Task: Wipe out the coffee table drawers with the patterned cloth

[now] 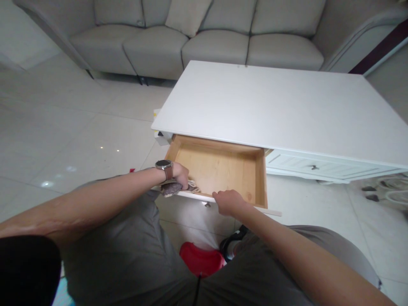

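A drawer (219, 163) with a bare wooden inside is pulled out from the white coffee table (270, 102). At its front left corner my left hand (181, 175), with a watch on the wrist, is closed on a grey-brown cloth (172, 188). The cloth drapes over the drawer's front edge, and its pale border lies just inside. My right hand (228, 202) grips the top of the drawer front, fingers curled over the rim. Between the two hands, a small dark knob (207, 204) shows on the drawer front.
A second, closed drawer (314, 167) is on the right. Behind the table stands a long grey sofa (216, 46). On the tiled floor, a red plastic object (201, 258) lies between my legs, and a white box (162, 137) sits by the table's left end.
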Demonstrator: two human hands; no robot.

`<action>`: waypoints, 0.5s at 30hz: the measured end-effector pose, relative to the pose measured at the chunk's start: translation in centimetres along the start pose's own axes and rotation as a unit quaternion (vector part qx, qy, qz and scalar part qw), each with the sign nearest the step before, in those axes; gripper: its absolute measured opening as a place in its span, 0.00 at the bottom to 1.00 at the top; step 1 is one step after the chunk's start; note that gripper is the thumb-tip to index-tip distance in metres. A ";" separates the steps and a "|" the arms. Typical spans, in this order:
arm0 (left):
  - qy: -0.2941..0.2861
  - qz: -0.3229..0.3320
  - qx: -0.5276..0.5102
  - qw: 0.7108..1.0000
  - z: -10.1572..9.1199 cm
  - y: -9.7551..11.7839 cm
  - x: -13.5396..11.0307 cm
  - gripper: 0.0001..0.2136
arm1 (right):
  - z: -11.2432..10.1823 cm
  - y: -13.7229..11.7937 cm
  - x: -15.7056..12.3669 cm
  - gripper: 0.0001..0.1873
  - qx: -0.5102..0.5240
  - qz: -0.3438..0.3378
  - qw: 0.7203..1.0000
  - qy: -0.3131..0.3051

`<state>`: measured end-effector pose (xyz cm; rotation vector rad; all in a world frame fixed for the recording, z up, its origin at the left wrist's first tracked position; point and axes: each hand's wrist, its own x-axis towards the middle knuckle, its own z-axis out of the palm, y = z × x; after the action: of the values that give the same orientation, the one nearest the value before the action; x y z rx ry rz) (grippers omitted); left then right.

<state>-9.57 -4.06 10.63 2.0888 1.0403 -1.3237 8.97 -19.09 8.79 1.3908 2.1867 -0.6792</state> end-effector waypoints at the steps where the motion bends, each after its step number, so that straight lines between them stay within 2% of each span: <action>1: 0.001 0.005 0.001 1.000 -0.1 0.2 0.1 0.20 | 0.0 -0.1 -0.1 0.20 0.000 0.000 1.000 0.002; 4: 0.008 0.017 0.001 1.000 -0.3 0.7 0.4 0.19 | -0.3 -0.7 -0.8 0.19 -0.008 0.017 1.000 0.016; 8: 0.012 0.069 -0.028 0.997 -0.5 1.3 0.7 0.19 | -1.2 -2.0 -2.7 0.17 -0.008 0.050 0.998 0.035; 10: 0.014 0.091 -0.042 0.995 -0.5 1.7 0.9 0.21 | -1.8 -2.5 -3.6 0.18 0.000 0.069 0.997 0.026; 15: 0.034 0.128 -0.040 0.990 -1.1 4.8 2.4 0.19 | -2.5 -2.5 -4.5 0.18 0.001 0.065 0.998 -0.006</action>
<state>-4.58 -5.39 8.84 2.1355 0.8055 -1.0763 8.12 -21.49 13.90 1.5108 2.0662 -0.6405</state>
